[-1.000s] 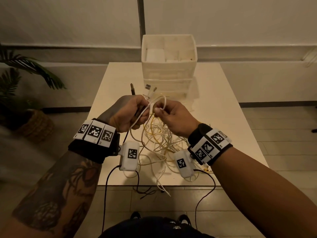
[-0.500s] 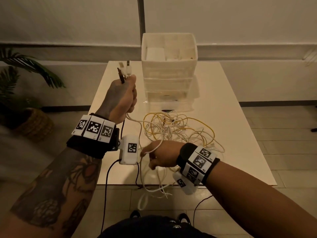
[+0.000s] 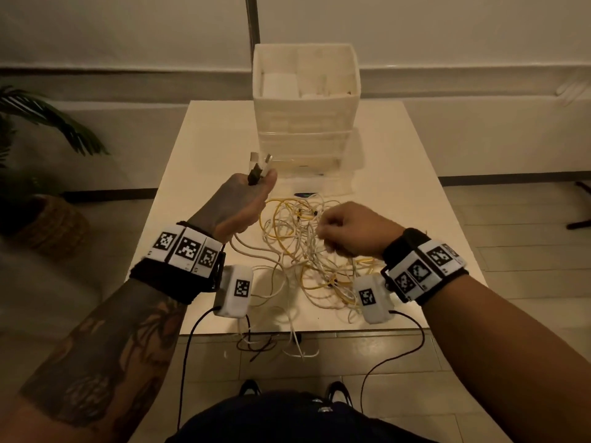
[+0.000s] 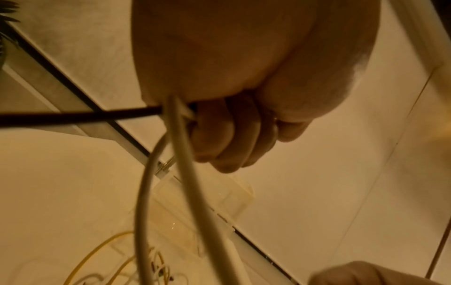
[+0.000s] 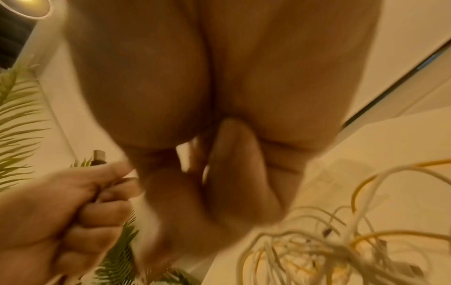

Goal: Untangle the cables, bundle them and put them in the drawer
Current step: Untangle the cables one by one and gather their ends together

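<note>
White table [image 3: 204, 161], left hand [image 3: 238, 207] holding cable ends [image 3: 257, 171] pointing up

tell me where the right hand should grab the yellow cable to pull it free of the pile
Probably the yellow cable at its open loop on the far left edge of the pile, coming from above. There it arcs clear of the white cables, while nearer the middle it is woven under them. The right hand hovers curled just to the right.

On the table [image 3: 208, 161], the drawer unit [image 3: 305, 100] stands at twelve o'clock, the cable tangle [image 3: 303, 251] just before it, centre.
</note>
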`<state>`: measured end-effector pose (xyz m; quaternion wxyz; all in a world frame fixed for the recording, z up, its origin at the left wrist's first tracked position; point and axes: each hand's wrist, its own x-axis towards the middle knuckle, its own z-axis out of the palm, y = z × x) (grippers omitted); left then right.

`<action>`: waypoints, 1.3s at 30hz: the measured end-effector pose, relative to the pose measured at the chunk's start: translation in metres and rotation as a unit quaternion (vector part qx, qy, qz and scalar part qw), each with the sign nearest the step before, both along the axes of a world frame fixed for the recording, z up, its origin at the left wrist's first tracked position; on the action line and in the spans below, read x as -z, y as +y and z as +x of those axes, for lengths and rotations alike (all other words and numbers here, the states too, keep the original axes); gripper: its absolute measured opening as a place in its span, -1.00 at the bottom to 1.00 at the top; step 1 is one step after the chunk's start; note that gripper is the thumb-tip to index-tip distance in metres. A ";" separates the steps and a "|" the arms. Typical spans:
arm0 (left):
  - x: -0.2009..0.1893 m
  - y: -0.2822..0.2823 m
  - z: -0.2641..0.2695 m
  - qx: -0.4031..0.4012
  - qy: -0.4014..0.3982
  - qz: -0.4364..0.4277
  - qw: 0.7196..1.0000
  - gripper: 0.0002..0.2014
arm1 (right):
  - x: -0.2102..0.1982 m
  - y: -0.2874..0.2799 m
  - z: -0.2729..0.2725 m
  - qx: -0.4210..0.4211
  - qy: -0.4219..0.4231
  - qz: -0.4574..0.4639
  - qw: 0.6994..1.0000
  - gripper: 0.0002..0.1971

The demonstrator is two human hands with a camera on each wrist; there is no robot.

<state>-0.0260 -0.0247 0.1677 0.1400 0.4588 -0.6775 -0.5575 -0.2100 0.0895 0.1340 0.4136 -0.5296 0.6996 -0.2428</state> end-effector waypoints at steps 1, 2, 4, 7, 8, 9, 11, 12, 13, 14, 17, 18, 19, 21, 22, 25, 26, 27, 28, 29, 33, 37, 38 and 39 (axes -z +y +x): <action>0.005 0.002 -0.003 -0.002 0.002 0.000 1.000 -0.59 | 0.000 0.005 0.003 -0.053 -0.022 0.070 0.996 -0.80; 0.009 0.003 -0.005 -0.009 -0.003 -0.007 1.000 -0.59 | 0.004 0.011 0.007 -0.111 -0.012 0.141 0.984 -0.81; 0.016 0.006 -0.009 -0.031 -0.032 -0.032 0.998 -0.62 | 0.023 0.019 0.017 -0.201 0.053 0.250 0.946 -0.81; 0.025 0.007 -0.011 -0.047 -0.031 -0.028 0.998 -0.66 | 0.061 0.022 0.022 -0.238 0.228 0.284 0.900 -0.77; 0.028 0.007 -0.012 -0.047 -0.021 -0.020 0.998 -0.66 | 0.072 0.021 0.017 -0.211 0.273 0.262 0.901 -0.77; 0.030 0.008 -0.012 -0.048 -0.010 -0.013 0.999 -0.65 | 0.080 0.021 0.011 -0.176 0.292 0.237 0.910 -0.78; 0.035 0.010 -0.011 -0.046 0.009 -0.001 0.999 -0.61 | 0.090 0.020 0.000 -0.123 0.287 0.203 0.928 -0.79; 0.036 0.011 -0.011 -0.042 0.011 0.003 0.999 -0.59 | 0.092 0.021 -0.003 -0.110 0.274 0.191 0.936 -0.81; 0.038 0.013 -0.012 -0.036 0.008 0.006 0.999 -0.57 | 0.095 0.023 -0.006 -0.104 0.262 0.183 0.942 -0.85; 0.040 0.015 -0.012 -0.029 0.003 0.010 1.000 -0.55 | 0.097 0.025 -0.007 -0.105 0.253 0.176 0.946 -0.89; 0.046 0.020 -0.013 -0.009 -0.002 0.017 1.000 -0.51 | 0.103 0.035 -0.003 -0.128 0.247 0.167 0.946 -0.83; 0.047 0.022 -0.014 -0.005 0.000 0.019 1.000 -0.50 | 0.107 0.037 -0.001 -0.139 0.256 0.164 0.942 -0.77; 0.047 0.024 -0.015 -0.003 0.004 0.023 1.000 -0.51 | 0.110 0.039 0.002 -0.152 0.272 0.160 0.936 -0.73; 0.049 0.026 -0.017 0.001 0.015 0.036 0.999 -0.54 | 0.116 0.041 0.007 -0.174 0.312 0.154 0.921 -0.78; 0.049 0.027 -0.017 0.004 0.020 0.043 0.999 -0.55 | 0.117 0.041 0.010 -0.183 0.336 0.151 0.911 -0.85; 0.052 0.028 -0.018 0.015 0.028 0.055 0.998 -0.53 | 0.114 0.043 0.021 -0.209 0.387 0.144 0.886 -0.88; 0.051 0.029 -0.018 0.018 0.030 0.057 0.998 -0.53 | 0.113 0.043 0.023 -0.212 0.388 0.139 0.886 -0.83; 0.050 0.029 -0.018 0.020 0.034 0.058 0.998 -0.52 | 0.109 0.042 0.025 -0.210 0.379 0.132 0.891 -0.79; 0.049 0.029 -0.018 0.021 0.041 0.059 0.997 -0.52 | 0.105 0.040 0.025 -0.205 0.363 0.129 0.900 -0.78; 0.047 0.029 -0.017 0.023 0.045 0.057 0.997 -0.52 | 0.099 0.037 0.025 -0.197 0.338 0.130 0.911 -0.79; 0.044 0.024 -0.009 0.032 0.010 -0.003 0.999 -0.47 | 0.064 0.023 0.013 -0.161 0.251 0.120 0.947 -0.73; 0.042 0.018 -0.006 0.018 0.027 -0.042 0.999 -0.42 | 0.018 0.010 0.001 -0.114 0.248 0.004 0.962 -0.68; 0.042 0.017 -0.005 0.012 0.032 -0.055 0.998 -0.43 | 0.008 0.006 0.000 -0.108 0.247 -0.024 0.963 -0.69; 0.040 0.017 -0.006 0.008 0.032 -0.070 0.997 -0.45 | -0.001 0.003 0.000 -0.102 0.245 -0.051 0.963 -0.68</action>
